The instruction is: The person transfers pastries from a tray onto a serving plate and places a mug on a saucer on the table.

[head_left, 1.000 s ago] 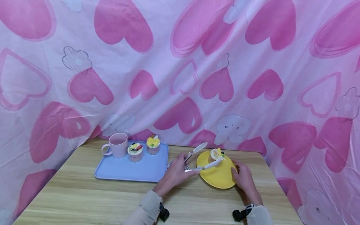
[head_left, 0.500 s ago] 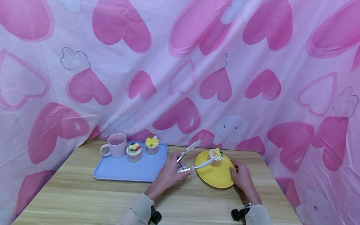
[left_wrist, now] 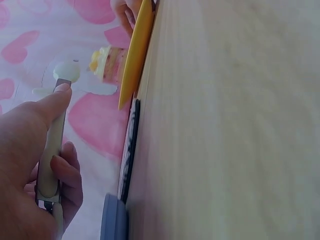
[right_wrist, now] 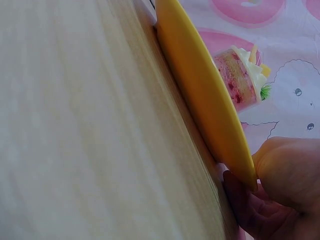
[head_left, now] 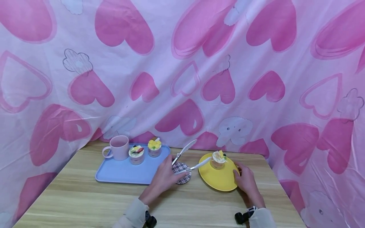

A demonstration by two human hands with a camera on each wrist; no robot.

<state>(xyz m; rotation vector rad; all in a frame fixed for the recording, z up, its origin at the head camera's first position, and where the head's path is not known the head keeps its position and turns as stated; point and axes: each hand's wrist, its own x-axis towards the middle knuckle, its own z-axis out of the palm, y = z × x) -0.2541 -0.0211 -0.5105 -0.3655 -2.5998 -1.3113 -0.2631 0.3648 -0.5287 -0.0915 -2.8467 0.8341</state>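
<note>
My left hand (head_left: 163,177) grips a pair of tongs (head_left: 183,151) with metal arms and white tips. The tips are spread apart, left of the dessert cup and not touching it. In the left wrist view, thumb and fingers wrap the tongs' handle (left_wrist: 49,170). A small cake cup (head_left: 218,160) topped with cream and fruit stands upright toward the back of the yellow plate (head_left: 220,182). My right hand (head_left: 247,180) pinches the plate's right rim, thumb on top and fingers underneath, as the right wrist view shows. Below the tongs lies a round checked coaster (head_left: 183,179).
A blue tray (head_left: 125,175) at the left bears a pink mug (head_left: 119,148), a cake cup with strawberry (head_left: 137,155) and a cake cup with yellow fruit (head_left: 154,148). A pink heart-patterned curtain (head_left: 176,82) hangs behind the wooden table (head_left: 85,199).
My left hand has drawn the spread tongs leftward, off the cake cup on the plate. The checked coaster shows more now. My right hand keeps its place at the plate's rim.
</note>
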